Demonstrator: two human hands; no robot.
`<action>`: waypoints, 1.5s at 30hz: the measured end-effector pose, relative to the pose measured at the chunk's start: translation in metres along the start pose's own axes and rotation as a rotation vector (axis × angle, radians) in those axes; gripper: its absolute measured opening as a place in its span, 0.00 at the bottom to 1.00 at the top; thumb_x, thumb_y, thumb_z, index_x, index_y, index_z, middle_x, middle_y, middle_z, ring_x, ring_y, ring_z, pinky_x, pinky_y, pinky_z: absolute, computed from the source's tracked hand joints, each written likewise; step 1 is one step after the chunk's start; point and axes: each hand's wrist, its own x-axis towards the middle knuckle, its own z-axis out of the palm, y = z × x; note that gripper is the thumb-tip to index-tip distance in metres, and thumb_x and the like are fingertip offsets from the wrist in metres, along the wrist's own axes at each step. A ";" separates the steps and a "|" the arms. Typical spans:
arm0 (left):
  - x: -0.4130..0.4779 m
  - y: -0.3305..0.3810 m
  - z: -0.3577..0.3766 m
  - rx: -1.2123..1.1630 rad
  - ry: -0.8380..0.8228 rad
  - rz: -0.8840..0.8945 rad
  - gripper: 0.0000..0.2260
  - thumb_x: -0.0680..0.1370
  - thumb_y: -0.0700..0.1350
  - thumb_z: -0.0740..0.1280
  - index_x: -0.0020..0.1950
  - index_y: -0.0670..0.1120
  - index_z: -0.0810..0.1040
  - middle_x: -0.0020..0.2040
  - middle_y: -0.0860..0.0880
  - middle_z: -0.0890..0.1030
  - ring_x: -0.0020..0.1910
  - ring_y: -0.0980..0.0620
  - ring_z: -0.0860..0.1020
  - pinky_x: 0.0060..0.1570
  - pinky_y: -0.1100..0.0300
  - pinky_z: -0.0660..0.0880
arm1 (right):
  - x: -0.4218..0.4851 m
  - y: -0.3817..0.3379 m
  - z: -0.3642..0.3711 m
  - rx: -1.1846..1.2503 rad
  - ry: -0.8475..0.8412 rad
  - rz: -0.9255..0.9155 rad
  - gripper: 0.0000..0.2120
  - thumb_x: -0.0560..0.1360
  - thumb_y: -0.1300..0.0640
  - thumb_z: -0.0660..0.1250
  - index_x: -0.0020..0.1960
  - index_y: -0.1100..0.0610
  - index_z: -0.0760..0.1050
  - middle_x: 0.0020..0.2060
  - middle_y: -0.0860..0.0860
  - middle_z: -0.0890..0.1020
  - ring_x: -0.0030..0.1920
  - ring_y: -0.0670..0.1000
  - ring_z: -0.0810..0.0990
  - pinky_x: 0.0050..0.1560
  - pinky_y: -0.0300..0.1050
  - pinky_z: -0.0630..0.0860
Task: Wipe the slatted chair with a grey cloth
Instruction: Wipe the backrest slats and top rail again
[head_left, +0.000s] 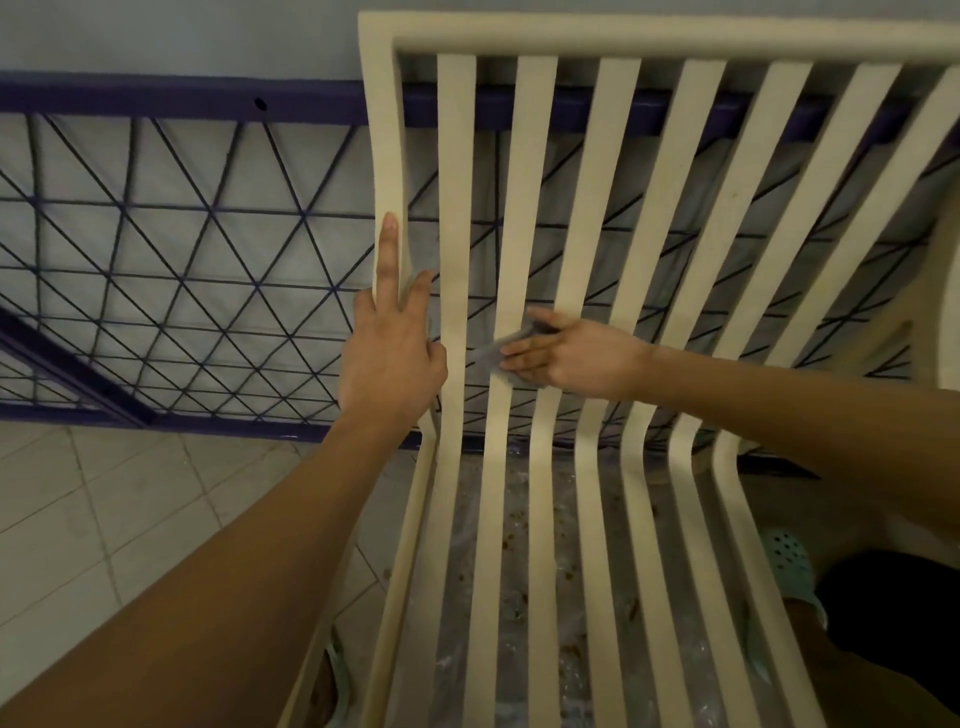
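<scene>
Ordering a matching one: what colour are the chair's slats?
Cream, a pale beige; the head view shows the slats best.

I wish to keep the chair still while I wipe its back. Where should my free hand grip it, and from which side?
Grip the outer left rail of the slatted chair at mid-height, coming from its open left side. It is a narrow upright bar with a gap beside it, so the fingers can curl round it. The left hand rests there now.
</scene>
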 end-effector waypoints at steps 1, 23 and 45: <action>-0.001 0.000 0.002 -0.002 -0.001 0.005 0.30 0.76 0.44 0.66 0.77 0.49 0.60 0.79 0.49 0.33 0.66 0.41 0.67 0.43 0.58 0.71 | -0.004 0.009 -0.009 -0.033 -0.030 -0.005 0.21 0.76 0.59 0.66 0.68 0.50 0.75 0.70 0.48 0.74 0.73 0.47 0.68 0.77 0.60 0.43; -0.001 0.001 0.001 -0.073 0.042 0.002 0.29 0.75 0.42 0.68 0.74 0.49 0.64 0.78 0.52 0.32 0.62 0.43 0.69 0.38 0.57 0.76 | -0.066 0.128 -0.127 -0.166 0.219 0.367 0.32 0.75 0.65 0.52 0.78 0.60 0.56 0.79 0.55 0.55 0.78 0.57 0.53 0.77 0.61 0.47; 0.003 0.004 -0.002 -0.048 0.018 -0.021 0.29 0.75 0.42 0.66 0.76 0.50 0.62 0.78 0.52 0.30 0.66 0.44 0.68 0.41 0.57 0.78 | -0.003 0.007 -0.032 0.091 0.237 0.264 0.30 0.78 0.61 0.49 0.79 0.63 0.48 0.79 0.59 0.48 0.79 0.59 0.44 0.78 0.59 0.41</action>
